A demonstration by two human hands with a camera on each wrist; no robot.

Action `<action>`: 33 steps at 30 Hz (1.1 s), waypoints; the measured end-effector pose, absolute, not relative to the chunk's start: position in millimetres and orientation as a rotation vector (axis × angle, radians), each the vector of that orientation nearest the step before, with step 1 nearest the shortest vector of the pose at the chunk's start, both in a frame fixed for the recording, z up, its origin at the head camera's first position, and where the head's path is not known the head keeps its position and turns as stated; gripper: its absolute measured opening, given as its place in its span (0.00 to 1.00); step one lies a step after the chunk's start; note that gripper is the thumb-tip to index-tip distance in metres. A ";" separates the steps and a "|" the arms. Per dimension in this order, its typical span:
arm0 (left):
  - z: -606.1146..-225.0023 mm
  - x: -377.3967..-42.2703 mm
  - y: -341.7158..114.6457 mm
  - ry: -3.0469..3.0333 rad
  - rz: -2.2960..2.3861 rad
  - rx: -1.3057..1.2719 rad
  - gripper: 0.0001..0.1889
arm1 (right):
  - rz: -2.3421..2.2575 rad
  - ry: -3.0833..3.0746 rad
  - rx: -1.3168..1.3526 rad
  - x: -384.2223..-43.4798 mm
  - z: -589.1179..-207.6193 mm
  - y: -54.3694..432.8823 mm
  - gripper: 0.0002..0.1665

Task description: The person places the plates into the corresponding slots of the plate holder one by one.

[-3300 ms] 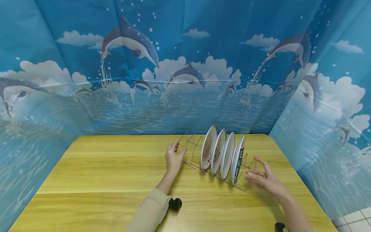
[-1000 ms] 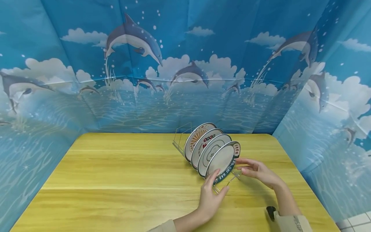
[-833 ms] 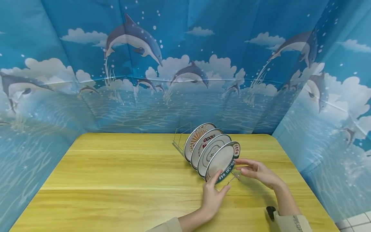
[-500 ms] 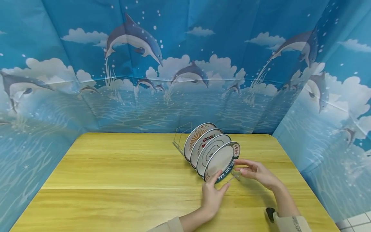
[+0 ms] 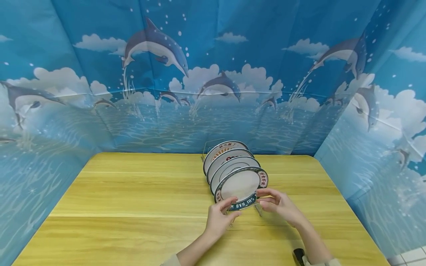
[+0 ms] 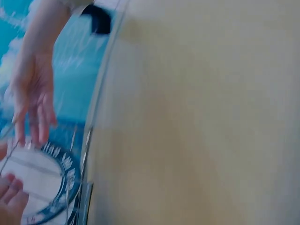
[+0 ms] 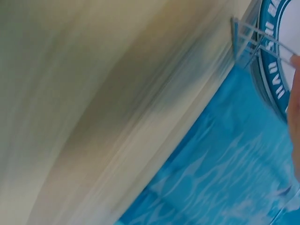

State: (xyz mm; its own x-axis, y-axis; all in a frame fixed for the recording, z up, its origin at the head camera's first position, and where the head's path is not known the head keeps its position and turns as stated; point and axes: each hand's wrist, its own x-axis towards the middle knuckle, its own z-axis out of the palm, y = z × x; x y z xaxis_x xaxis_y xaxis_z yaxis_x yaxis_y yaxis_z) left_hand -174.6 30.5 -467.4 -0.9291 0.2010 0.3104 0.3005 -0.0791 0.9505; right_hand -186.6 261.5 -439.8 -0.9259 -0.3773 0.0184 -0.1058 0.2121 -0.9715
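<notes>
A thin wire dish rack (image 5: 259,210) stands on the table with several patterned plates upright in it, one behind another, leaning slightly back. The front plate (image 5: 241,184) has a pale centre and a dark green lettered rim. My left hand (image 5: 217,218) grips the rack's near end at the left corner, thumb and fingers apart around the wire. My right hand (image 5: 281,207) pinches the same end at the right, fingertips close to the plate's rim. In the right wrist view the rack's end (image 7: 243,44) shows, with only part of my right hand (image 7: 294,117) at the edge.
The yellow wooden table (image 5: 133,195) stretches out to the left and in front of the rack. A blue dolphin-print curtain (image 5: 159,122) hangs behind the table's far edge and along its sides. White floor tiles (image 5: 412,255) show at the lower right.
My left hand has moved from the rack's far left end to its near end. The rack and plates have turned, so the front plate faces me more; both hands have lately shifted left with it.
</notes>
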 end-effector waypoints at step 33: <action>-466.5 -213.8 -68.9 -2.329 -2.240 -0.720 0.25 | -1.957 2.329 -0.105 -183.3 -442.6 160.7 0.23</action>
